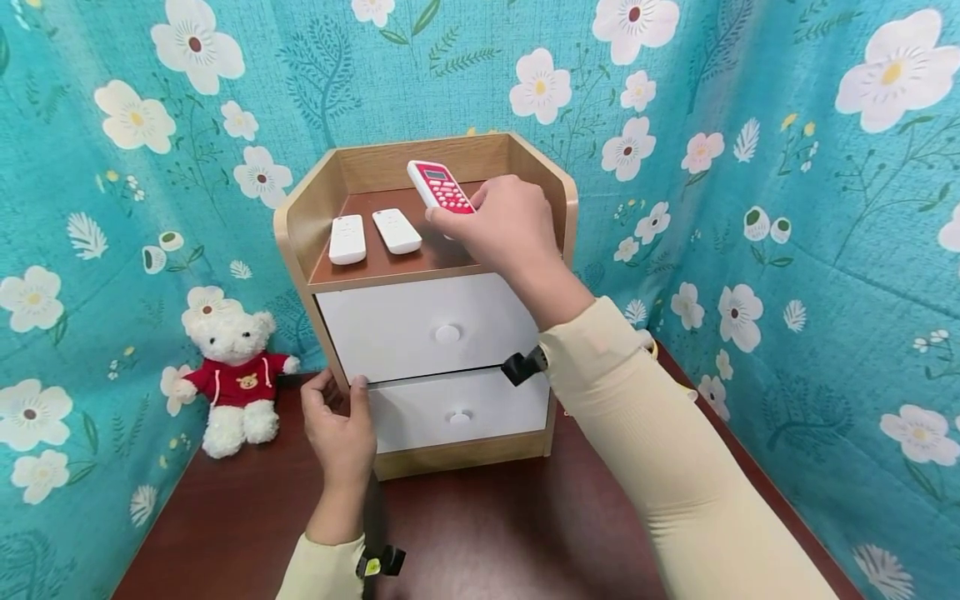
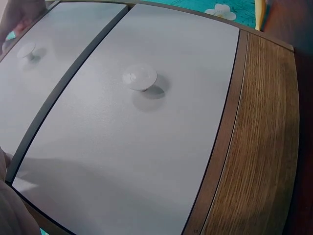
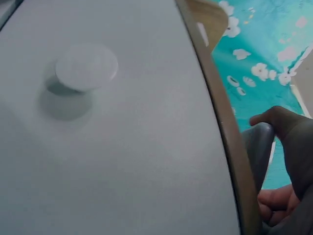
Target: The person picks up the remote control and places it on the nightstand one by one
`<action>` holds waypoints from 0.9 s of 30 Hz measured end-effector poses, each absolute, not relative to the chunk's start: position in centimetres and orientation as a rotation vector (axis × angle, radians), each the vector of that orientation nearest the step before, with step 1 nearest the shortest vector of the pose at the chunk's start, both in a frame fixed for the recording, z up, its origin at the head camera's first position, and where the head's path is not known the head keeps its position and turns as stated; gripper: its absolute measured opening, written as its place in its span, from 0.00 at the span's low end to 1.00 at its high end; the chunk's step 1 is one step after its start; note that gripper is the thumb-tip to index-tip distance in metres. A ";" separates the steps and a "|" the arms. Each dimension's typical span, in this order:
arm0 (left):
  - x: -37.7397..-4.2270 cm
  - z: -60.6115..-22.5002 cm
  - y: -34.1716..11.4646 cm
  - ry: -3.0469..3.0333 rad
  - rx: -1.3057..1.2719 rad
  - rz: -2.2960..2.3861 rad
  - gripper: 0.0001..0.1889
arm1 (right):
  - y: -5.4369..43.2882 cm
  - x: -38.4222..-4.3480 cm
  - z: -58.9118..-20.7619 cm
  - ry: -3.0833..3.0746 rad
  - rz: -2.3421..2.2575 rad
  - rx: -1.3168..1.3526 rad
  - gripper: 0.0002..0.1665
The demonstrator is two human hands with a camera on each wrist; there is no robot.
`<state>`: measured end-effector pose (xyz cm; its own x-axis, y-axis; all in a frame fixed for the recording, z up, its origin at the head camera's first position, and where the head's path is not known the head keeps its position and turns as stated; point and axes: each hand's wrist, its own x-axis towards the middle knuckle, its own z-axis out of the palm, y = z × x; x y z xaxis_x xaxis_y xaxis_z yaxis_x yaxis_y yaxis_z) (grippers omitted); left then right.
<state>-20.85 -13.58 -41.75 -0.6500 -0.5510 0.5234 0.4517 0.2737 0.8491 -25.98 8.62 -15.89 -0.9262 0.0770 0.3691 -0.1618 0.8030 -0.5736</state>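
My right hand holds a red-and-white remote control with a small screen and keypad, raised over the top shelf of a small wooden cabinet. In the right wrist view, the fingers and thumb wrap the remote beyond the cabinet's edge. To its left, two white remotes, one near the shelf's left side and another beside it, lie on the brown shelf. Low down, my left hand grips the cabinet's left side edge, thumb at the front and fingers round the side.
The cabinet has an upper white drawer and a lower one, both closed, with round knobs. A white teddy bear in a red hoodie sits to the left on the dark table. Flowered teal cloth hangs around the table.
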 end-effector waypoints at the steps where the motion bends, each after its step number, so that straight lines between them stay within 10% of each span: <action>1: -20.9 -41.8 -13.6 -1.706 0.092 -1.508 0.23 | 8.4 -26.3 -15.7 -2.650 0.837 0.056 0.31; 27: -20.9 -41.7 -13.6 -1.726 0.122 -1.515 0.24 | 6.4 -28.4 -15.2 -2.837 0.510 -0.018 0.29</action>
